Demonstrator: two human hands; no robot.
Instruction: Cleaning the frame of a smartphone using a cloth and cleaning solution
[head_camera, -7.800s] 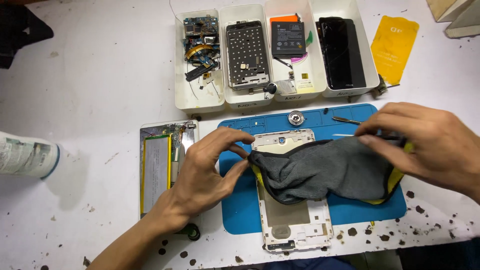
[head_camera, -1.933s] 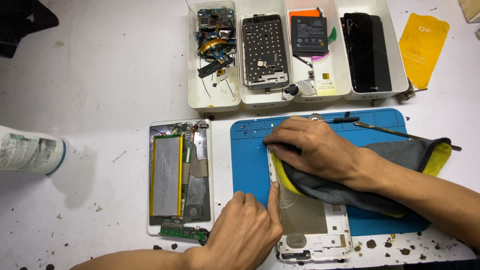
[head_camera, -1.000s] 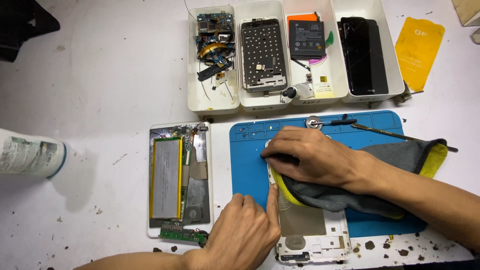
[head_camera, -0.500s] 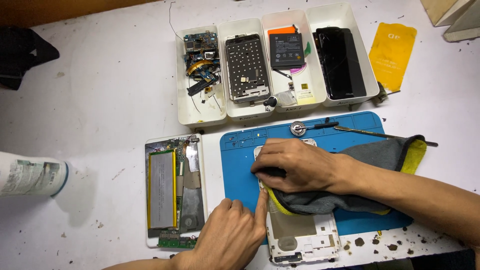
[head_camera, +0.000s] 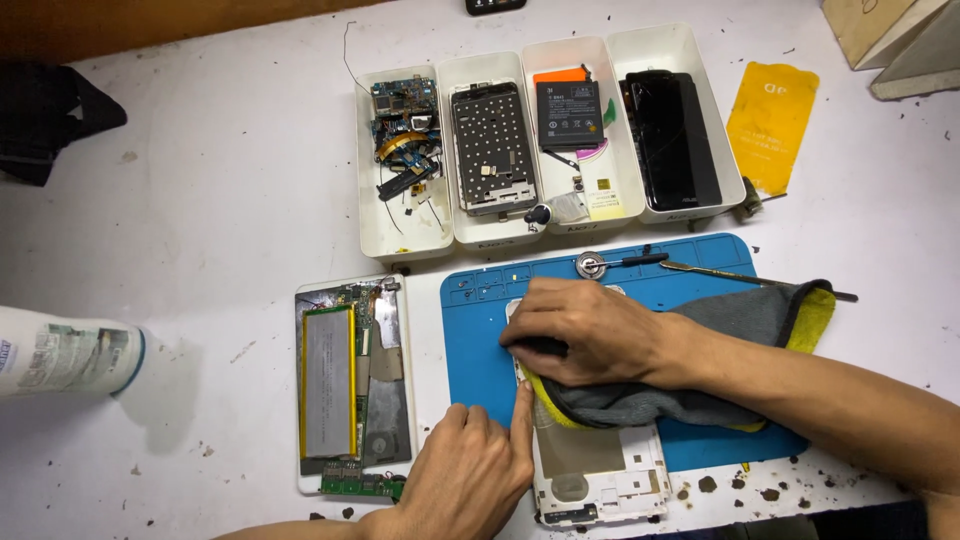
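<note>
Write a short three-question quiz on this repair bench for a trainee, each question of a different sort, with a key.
1. True or false: the right hand presses the grey and yellow cloth onto the white phone frame.
2. Multiple choice: what lies straight left of the blue mat? A) a yellow sleeve B) an opened tablet with its battery showing C) a black cloth
3. Fill in: the row of white trays behind the mat has ___ compartments.

Key:
1. True; the left hand steadies the frame at its edge with a fingertip.
2. B
3. Four
</note>
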